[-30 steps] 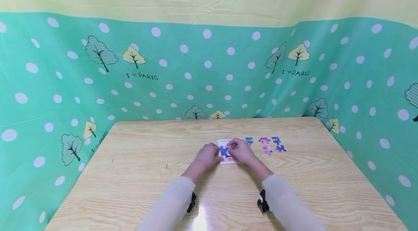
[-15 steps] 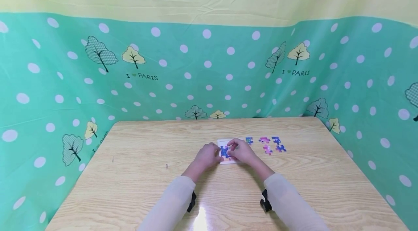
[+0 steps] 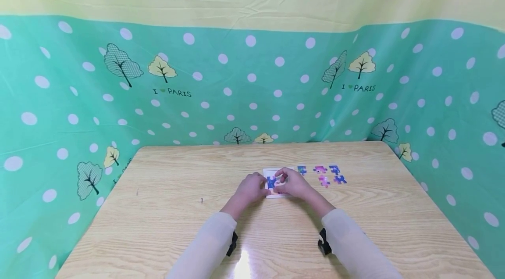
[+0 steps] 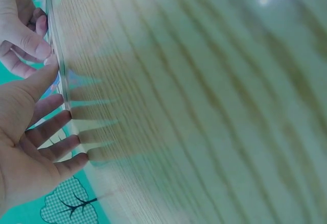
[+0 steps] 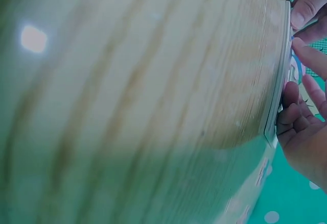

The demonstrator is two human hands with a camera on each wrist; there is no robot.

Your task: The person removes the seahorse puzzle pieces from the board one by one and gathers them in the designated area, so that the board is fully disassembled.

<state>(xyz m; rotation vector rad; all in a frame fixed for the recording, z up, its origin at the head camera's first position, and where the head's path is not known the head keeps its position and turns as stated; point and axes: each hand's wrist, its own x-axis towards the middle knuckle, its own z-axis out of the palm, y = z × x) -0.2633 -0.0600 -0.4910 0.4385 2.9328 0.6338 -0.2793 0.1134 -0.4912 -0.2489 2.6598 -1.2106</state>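
Note:
A small jigsaw puzzle tray with a white rim lies flat on the table, several pieces inside it. Blue shows on a puzzle piece at its left. My left hand rests at the tray's left side; in the left wrist view its fingers are spread and loosely straight, the thumb at the rim. Over the tray's right part, my right hand touches the pieces with its thumb, and the index finger stands apart from the thumb. Fingers partly cover the pieces under them. Both wrist views show the tray edge-on.
Right of the tray lie several loose jigsaw pieces, among them a pink piece and a blue piece. A green polka-dot curtain hangs behind and beside the wooden table. A tiny dark speck is at left.
My right thumb and index finger, close together over the tray before, have spread apart, and the right forearm has shifted slightly right. The left hand has stayed at the tray's edge.

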